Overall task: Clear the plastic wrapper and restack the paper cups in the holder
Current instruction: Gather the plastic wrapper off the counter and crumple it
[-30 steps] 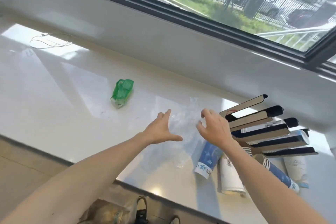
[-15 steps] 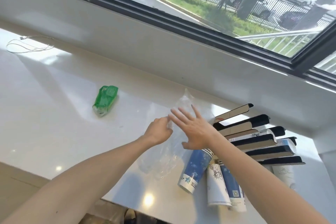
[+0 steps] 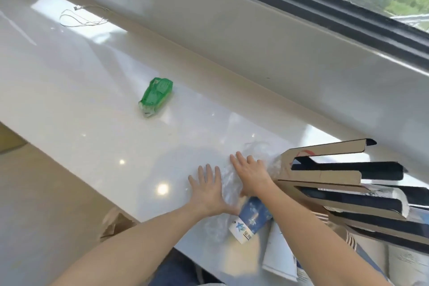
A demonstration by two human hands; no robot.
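Partly, flat hands (left (image 3: 207,191), right (image 3: 250,176)) hide the clear wrapper (image 3: 228,180).

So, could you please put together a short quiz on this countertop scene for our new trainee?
1. True or false: both hands lie flat with straight fingers on the clear wrapper.
2. Which thing lies apart from the hands, further along the counter? A) a red mug B) a green packet C) a black kettle
3. Fill in: the blue cup lies on its ____ near the cardboard holder.

Key: 1. True: the left hand and right hand both press it with fingers spread. 2. B. 3. side.
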